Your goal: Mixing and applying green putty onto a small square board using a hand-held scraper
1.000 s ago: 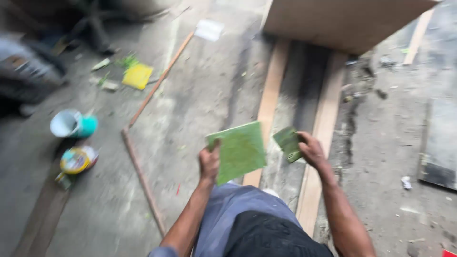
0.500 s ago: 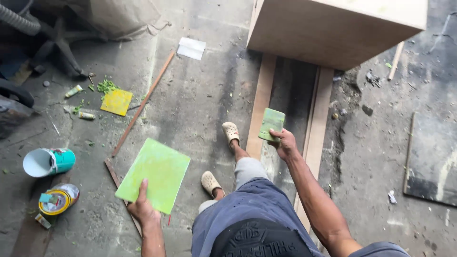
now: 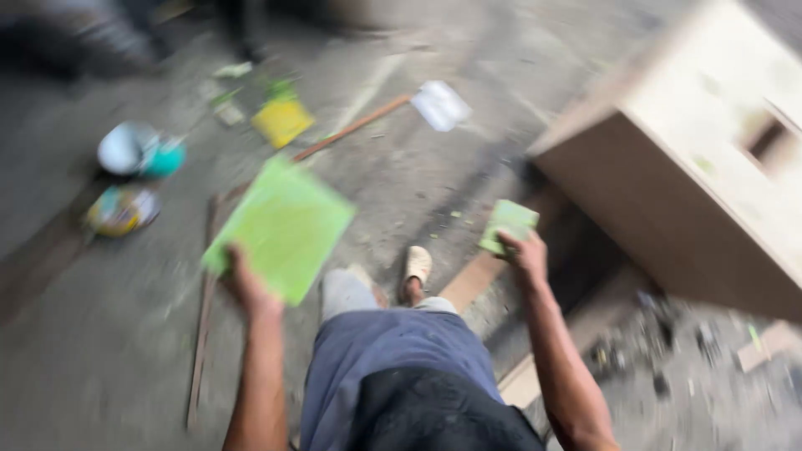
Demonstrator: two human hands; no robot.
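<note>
- Left hand [image 3: 244, 280]: fingers clamped on the near edge of a green board [image 3: 282, 227], held out flat over the concrete floor [image 3: 100, 351].
- Right hand [image 3: 525, 249]: fingers curled around a small green pad [image 3: 506, 224], raised near the wooden cabinet [image 3: 668, 192].
- Teal can [image 3: 138, 150], yellow square [image 3: 282, 121] lying beyond, blurred.

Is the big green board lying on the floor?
No, the left hand holds the big green board up off the floor.
</note>
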